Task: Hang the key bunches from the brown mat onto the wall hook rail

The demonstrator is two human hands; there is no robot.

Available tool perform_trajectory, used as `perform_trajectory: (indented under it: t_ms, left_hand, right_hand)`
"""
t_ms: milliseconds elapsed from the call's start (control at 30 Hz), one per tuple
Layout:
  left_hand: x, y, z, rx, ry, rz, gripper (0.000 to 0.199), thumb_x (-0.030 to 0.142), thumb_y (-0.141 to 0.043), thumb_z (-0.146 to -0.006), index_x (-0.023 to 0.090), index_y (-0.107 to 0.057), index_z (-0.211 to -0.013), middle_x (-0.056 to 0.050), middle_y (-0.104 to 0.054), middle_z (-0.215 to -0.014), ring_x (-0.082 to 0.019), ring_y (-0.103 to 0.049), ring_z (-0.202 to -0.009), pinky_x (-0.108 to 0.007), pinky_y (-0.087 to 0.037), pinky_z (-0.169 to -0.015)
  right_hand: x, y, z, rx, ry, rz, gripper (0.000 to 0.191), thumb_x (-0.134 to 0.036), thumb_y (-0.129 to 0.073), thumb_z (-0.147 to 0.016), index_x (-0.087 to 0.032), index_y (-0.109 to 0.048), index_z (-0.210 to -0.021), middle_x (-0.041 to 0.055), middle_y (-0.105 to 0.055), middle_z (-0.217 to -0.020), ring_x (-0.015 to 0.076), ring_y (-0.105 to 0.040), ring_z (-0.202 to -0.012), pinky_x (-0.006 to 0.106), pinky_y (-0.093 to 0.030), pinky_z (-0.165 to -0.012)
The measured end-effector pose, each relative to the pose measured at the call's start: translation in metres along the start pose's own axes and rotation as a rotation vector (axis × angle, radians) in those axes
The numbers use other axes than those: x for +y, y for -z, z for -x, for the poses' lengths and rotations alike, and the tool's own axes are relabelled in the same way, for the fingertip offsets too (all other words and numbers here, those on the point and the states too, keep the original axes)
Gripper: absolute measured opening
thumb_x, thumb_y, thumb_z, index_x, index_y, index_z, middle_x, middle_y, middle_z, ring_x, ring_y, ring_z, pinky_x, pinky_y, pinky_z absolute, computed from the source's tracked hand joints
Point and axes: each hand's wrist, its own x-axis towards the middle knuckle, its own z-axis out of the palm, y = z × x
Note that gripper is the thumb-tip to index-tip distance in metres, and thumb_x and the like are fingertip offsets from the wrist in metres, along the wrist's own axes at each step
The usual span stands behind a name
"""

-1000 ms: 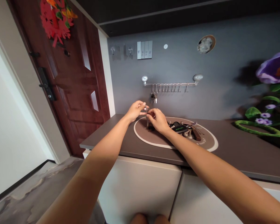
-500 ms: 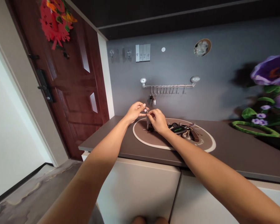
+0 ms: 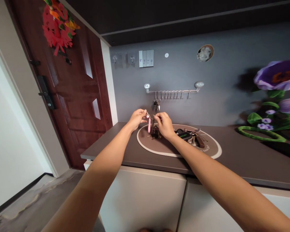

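Note:
My left hand [image 3: 137, 118] pinches the top of a keychain with a pink pendant [image 3: 149, 125] hanging down. To its right, my right hand [image 3: 164, 123] is closed on a thin metal ring [image 3: 152, 115] joined to that keychain. Both hands are held above the left part of an oval brown mat [image 3: 159, 148] with a pale rim. Dark keys [image 3: 155, 132] are below and between the hands, partly hidden. On the wall just above, a bunch of keys [image 3: 157, 105] hangs from the left end of a hook rail [image 3: 172, 91].
On the mat's right lie a black case [image 3: 184, 135], a brown block [image 3: 200, 142] and other small items. A purple flower decoration [image 3: 277, 75] with a green ring base stands at the right. The counter [image 3: 98, 145] ends at the left near a dark red door [image 3: 79, 106].
The pink pendant now hangs in plain view between my hands; before, it was mostly hidden. My hands are slightly farther apart. The whole view has shifted slightly.

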Motion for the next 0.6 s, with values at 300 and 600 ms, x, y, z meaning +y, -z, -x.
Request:
perform_trajectory:
  t_ms: [300, 600]
  left_hand:
    - [-0.004, -0.006, 0.004, -0.091, 0.182, -0.100, 0.019, 0.030, -0.051, -0.079, 0.013, -0.048, -0.074, -0.004, -0.060, -0.067, -0.009, -0.058, -0.058, -0.022, -0.046, -0.056]
    - [-0.014, -0.012, 0.005, -0.200, 0.103, -0.267, 0.024, 0.036, -0.053, -0.075, 0.013, -0.048, -0.070, -0.002, -0.059, -0.065, -0.008, -0.055, -0.056, -0.021, -0.043, -0.058]
  right_hand:
    - [0.005, 0.001, -0.003, 0.037, -0.120, -0.111, 0.019, -0.032, -0.041, -0.079, -0.018, -0.048, -0.070, 0.0033, -0.053, -0.073, 0.0155, -0.047, -0.074, 0.029, -0.037, -0.073]
    - [0.027, -0.005, -0.005, 0.047, -0.300, -0.479, 0.025, -0.042, -0.048, -0.074, -0.017, -0.049, -0.076, -0.0004, -0.052, -0.070, 0.0122, -0.050, -0.068, 0.027, -0.042, -0.069]
